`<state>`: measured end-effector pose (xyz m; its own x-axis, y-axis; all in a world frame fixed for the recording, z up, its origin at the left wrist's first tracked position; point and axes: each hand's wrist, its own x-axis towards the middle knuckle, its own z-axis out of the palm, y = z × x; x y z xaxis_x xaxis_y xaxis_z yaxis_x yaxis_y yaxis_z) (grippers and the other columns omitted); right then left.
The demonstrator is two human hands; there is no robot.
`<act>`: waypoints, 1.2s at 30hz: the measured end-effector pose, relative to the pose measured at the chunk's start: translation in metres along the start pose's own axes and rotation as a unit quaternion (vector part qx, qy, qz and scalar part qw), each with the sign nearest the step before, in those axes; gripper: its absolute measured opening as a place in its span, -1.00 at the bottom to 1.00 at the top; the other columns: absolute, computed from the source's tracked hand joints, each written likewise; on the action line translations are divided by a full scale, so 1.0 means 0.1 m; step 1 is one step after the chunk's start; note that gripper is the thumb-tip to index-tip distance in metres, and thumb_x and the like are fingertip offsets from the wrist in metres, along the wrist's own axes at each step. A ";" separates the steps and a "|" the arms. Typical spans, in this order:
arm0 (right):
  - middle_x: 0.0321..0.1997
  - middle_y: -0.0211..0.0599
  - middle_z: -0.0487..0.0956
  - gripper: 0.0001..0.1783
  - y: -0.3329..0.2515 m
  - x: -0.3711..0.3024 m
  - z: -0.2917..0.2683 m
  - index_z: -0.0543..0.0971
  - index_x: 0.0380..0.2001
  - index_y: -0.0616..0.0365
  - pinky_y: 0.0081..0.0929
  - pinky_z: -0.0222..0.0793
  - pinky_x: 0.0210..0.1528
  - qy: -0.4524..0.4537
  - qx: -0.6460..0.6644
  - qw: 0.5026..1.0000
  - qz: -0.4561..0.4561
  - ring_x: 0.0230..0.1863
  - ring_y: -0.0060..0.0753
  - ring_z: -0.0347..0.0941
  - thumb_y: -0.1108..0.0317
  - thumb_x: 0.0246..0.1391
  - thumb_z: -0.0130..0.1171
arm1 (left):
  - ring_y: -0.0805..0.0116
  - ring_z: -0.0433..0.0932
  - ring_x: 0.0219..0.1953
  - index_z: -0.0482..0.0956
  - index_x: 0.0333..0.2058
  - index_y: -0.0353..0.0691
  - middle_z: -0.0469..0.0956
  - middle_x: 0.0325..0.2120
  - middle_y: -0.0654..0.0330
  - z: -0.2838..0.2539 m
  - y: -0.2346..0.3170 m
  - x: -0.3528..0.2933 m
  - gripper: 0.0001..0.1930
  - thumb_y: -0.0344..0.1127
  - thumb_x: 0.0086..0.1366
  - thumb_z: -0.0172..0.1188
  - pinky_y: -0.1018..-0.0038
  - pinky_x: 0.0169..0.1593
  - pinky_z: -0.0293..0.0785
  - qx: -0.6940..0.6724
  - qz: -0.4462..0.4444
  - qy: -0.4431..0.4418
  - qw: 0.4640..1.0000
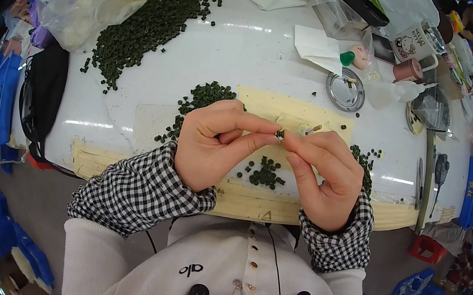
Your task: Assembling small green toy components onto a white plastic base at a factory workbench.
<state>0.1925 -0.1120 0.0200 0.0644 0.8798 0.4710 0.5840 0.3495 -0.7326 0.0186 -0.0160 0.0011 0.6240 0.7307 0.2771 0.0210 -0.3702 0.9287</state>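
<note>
Both hands meet above the table and pinch one small dark green part (280,134) between their fingertips. My left hand (210,141) grips it from the left with thumb and forefinger. From the other side, my right hand (328,174) closes thumb and fingers on it; a pale, brown-tipped thin piece (314,129) shows just behind those fingers. Below the hands lies a little heap of dark green parts (267,173). Another heap (207,96) sits behind my left hand, and more green parts (364,162) lie right of my right hand. Yellowish paper (331,109) spreads under the work.
A large pile of green parts (138,33) covers the back left, beside plastic bags (87,14) and a black bag (45,92). At the back right are a round metal dish (345,90), white tissue (320,46), a mug (414,42) and clear containers. Tweezers (419,183) lie far right.
</note>
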 end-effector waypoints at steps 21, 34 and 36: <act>-0.38 -0.24 0.54 -0.66 0.04 -0.04 -0.02 0.62 -0.14 0.23 -0.59 0.37 -0.40 -0.024 0.007 1.000 0.003 -0.43 -0.41 0.44 0.61 -0.08 0.25 | 0.64 0.13 -0.62 0.67 -0.26 -0.20 0.16 -0.69 0.41 -0.02 0.00 0.00 -0.80 -0.51 0.09 0.29 0.63 -0.49 0.09 -0.019 -0.003 -0.019 1.000; -0.36 -0.24 0.55 -0.68 0.05 -0.03 0.00 0.62 -0.16 0.23 -0.61 0.38 -0.40 -0.015 0.015 1.000 0.003 -0.43 -0.44 0.47 0.63 -0.06 0.22 | 0.65 0.11 -0.59 0.65 -0.28 -0.28 0.13 -0.67 0.45 -0.02 0.04 0.01 -0.80 -0.58 0.07 0.30 0.65 -0.48 0.08 -0.016 -0.006 -0.019 1.000; -0.36 -0.24 0.55 -0.68 0.05 -0.03 0.00 0.62 -0.15 0.23 -0.61 0.38 -0.40 -0.015 0.016 1.000 0.005 -0.43 -0.45 0.47 0.63 -0.06 0.22 | 0.65 0.11 -0.59 0.65 -0.28 -0.28 0.13 -0.68 0.45 -0.02 0.04 0.01 -0.80 -0.58 0.06 0.31 0.65 -0.48 0.08 -0.012 -0.005 -0.017 1.000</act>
<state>0.1948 -0.1131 0.0151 0.0459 0.8918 0.4500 0.5574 0.3510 -0.7524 0.0172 -0.0154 0.0054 0.6500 0.7139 0.2604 0.0082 -0.3492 0.9370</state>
